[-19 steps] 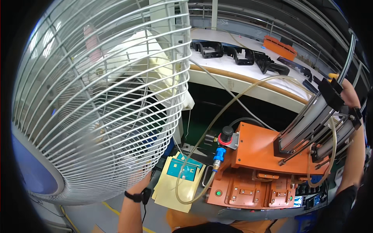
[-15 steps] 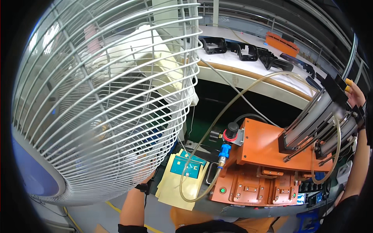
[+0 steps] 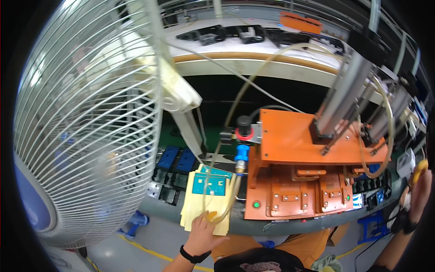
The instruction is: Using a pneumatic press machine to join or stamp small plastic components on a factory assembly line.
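My left hand [image 3: 202,233] is over the near edge of a stack of pale yellow sheets [image 3: 192,213], thumb spread to the right and yellow covers on fingertips. A clear hose loops down beside its fingers. It appears to hold nothing. On the sheets lies a teal card [image 3: 208,185] with small cut-outs. At the far right edge, my right hand [image 3: 421,192] is raised beside the bench, yellow on its fingertips too; nothing shows in it, though the picture is dim there. An orange press fixture [image 3: 290,136] with upright cylinders [image 3: 340,97] stands between the hands.
A large caged fan [image 3: 95,136] fills the left side. The regulator [image 3: 244,129] with its blue fitting sits at the fixture's left. Blue blocks [image 3: 186,159] lie behind the sheets. Across the back, a white table [image 3: 190,47] carries black plastic frames [image 3: 251,35] and an orange piece [image 3: 300,22].
My left hand has come from behind the fan cage to the yellow sheets. My right hand has dropped from beside the cylinder tops to bench height. The view has shifted.
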